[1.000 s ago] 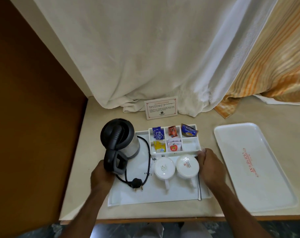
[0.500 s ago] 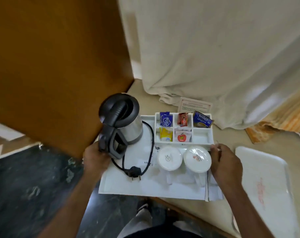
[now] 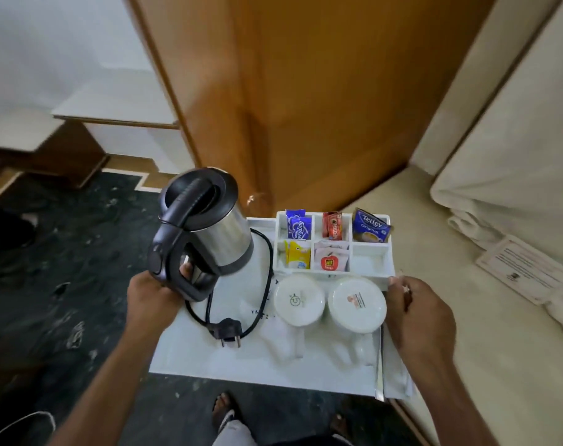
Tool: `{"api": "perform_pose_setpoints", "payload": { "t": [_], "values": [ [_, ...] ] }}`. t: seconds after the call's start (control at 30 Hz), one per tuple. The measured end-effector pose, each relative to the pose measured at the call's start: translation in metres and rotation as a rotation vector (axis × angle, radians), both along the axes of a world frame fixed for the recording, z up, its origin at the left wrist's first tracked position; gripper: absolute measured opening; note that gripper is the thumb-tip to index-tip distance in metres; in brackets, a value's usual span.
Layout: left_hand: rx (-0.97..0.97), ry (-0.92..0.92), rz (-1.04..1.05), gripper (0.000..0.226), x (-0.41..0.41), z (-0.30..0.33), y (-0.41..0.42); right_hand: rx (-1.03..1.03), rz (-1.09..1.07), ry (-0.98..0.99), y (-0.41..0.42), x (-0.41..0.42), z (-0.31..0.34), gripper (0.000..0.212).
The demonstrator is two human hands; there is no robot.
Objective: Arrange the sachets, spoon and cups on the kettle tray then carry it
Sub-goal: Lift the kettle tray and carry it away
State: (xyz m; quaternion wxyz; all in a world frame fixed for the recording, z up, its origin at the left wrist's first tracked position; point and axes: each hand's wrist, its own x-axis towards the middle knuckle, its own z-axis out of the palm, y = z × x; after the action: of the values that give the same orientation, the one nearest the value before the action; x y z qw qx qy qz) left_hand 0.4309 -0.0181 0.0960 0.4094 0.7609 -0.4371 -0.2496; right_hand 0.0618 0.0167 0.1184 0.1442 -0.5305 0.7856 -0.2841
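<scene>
- The tray (image 3: 190, 349) is held over dark floor (image 3: 80, 252), its right edge over a beige counter (image 3: 499, 365).
- Left hand (image 3: 153, 296) grips the tray's left edge, fingers closed; a fingertip shows through the kettle (image 3: 206, 230) handle.
- Right hand (image 3: 418, 313) clasps the right edge, fingers curled under, beside the spoon (image 3: 379, 365).
- Two upturned cups (image 3: 299, 300) sit mid-tray, right of the cord (image 3: 264, 284).
- Sachets (image 3: 333, 225) stand in five compartments at the far right corner; the near-right one holds none.
</scene>
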Motion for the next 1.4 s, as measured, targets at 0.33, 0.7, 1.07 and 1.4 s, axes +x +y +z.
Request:
{"api": "perform_pose_setpoints", "payload": {
  "t": [0.33,0.7,1.07,1.4],
  "values": [
    [-0.009,-0.015,0.073,0.039,0.243,-0.005,-0.018,-0.016,0.099,-0.036,-0.055,0.226,-0.003,0.029],
    [-0.031,-0.039,0.114,0.050,0.408,-0.012,-0.145,-0.031,0.152,-0.062,-0.202,0.393,-0.004,0.022],
    [-0.028,-0.008,0.214,0.040,0.549,0.004,-0.358,-0.026,0.165,-0.247,-0.425,0.540,-0.012,0.024],
    [-0.023,0.006,0.104,0.044,0.662,0.008,-0.550,-0.071,0.068,-0.126,-0.580,0.652,-0.014,0.025]
  ]
}}
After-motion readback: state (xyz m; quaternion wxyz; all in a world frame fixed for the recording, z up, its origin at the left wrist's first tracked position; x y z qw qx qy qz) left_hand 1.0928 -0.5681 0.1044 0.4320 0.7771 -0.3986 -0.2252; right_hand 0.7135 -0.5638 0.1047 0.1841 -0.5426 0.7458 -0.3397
